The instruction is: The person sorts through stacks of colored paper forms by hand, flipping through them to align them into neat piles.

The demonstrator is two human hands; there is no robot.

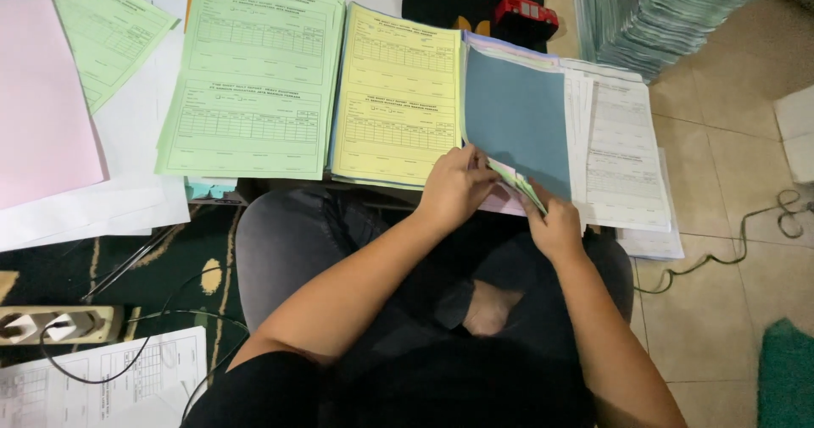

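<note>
Seen from above, the person sits cross-legged on the floor, both bare forearms reaching forward over the knees and converging just past the lap. The left hand (454, 189) lies knuckles up, its fingers curled down onto the near edge of a small sheaf of coloured sheets (515, 184), pale green and pink at the visible corner, and it looks closed on them, though the fingertips are hidden beneath the hand. The right hand (555, 223) comes in from the other side, thumb and fingers pinched on the same corner of the sheaf, so the papers sit between the two hands, touching both. Directly beyond the hands lies a blue-grey sheet (517, 123) on top of a stack, its lower edge meeting the fingers. Just to the right of it sits a pile of white printed forms (623, 152), slightly fanned. To the left of the blue-grey sheet lies a yellow form (398, 97), then a green form (254, 80), side by side and overlapping at their edges. Farther left a pink sheet (42, 97) rests on white paper. At the far edge a small red object (526, 10) stands behind the yellow form, and a tall stack of paper (670, 13) rises at the upper right on the tiled floor.
</note>
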